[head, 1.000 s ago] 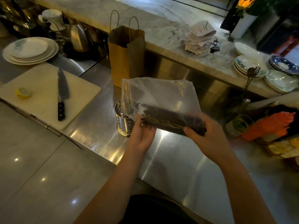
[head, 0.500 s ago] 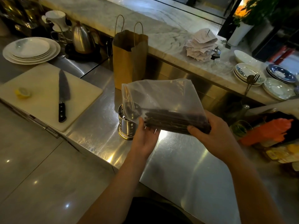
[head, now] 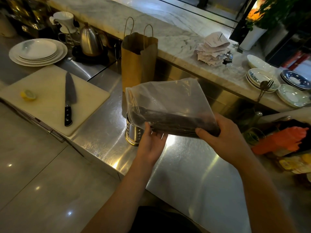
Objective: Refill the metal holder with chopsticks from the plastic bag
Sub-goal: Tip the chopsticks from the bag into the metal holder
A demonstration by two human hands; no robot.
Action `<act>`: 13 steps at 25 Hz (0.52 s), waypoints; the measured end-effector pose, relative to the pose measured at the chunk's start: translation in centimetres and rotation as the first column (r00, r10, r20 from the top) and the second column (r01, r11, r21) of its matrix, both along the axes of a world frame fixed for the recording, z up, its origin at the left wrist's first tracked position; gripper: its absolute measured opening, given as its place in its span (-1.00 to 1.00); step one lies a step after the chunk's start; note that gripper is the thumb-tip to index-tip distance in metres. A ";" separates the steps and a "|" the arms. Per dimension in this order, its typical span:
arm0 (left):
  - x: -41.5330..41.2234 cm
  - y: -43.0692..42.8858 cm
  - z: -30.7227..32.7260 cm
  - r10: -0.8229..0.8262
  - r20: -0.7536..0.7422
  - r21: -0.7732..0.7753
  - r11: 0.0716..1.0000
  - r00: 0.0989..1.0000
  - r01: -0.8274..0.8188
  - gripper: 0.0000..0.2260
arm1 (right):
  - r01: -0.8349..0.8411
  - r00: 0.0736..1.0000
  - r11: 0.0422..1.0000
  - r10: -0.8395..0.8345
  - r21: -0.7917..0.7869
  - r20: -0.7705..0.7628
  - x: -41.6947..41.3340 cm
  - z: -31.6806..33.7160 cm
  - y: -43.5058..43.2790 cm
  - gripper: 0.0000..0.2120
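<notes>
Head cam feed from my end: both hands are up over the brushed steel counter (head: 193, 165) with the clear plastic bag (head: 168, 98) held between them. The left hand (head: 151, 142) cups the bag's left end from below, thumb up the near side and fingers curled under. The right hand (head: 223, 137) grips the right end, thumb on the front, wrapped round the bundle of dark chopsticks (head: 176, 122) lying sideways in the bottom of the bag.

The shiny round metal holder (head: 133, 133) stands on the counter just beside the left hand. The bag's left corner hangs over the holder's mouth, so I can't tell what's inside it. Right behind the holder is a brown paper bag with handles (head: 138, 61). Well off to the holder's left is a white cutting board (head: 47, 105) with a black-handled knife (head: 69, 100) and a lemon half (head: 28, 95) on it.
</notes>
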State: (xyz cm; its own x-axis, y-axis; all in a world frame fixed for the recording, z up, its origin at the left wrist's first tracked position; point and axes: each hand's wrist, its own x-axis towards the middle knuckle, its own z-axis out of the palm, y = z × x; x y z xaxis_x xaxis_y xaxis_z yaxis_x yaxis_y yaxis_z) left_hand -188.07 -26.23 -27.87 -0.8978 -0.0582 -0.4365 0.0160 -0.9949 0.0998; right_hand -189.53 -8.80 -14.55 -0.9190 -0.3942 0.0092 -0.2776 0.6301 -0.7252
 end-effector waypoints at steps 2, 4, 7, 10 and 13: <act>0.0 -0.1 0.0 -0.003 0.009 -0.003 1.000 1.000 0.003 -0.65 | 0.000 1.000 1.000 0.000 0.013 -0.004 -0.1 0.0 -0.1 -0.77; 0.0 -0.1 -0.1 -0.006 0.008 -0.012 1.000 1.000 0.006 -0.64 | 0.006 1.000 1.000 -0.005 0.022 -0.005 -0.2 -0.1 -0.1 -0.77; 0.1 -0.2 -0.3 -0.008 0.012 -0.011 1.000 1.000 0.009 -0.66 | 0.014 1.000 1.000 -0.014 0.024 0.003 -0.1 -0.3 -0.1 -0.76; 0.2 -0.2 -0.1 -0.006 0.007 0.017 1.000 1.000 0.006 -0.67 | 0.010 1.000 1.000 -0.010 0.007 0.014 0.1 -0.2 -0.1 -0.74; 0.2 0.0 0.4 -0.006 -0.015 0.007 1.000 1.000 0.006 -0.70 | 0.002 1.000 1.000 -0.002 -0.012 -0.018 0.4 0.3 0.0 -0.77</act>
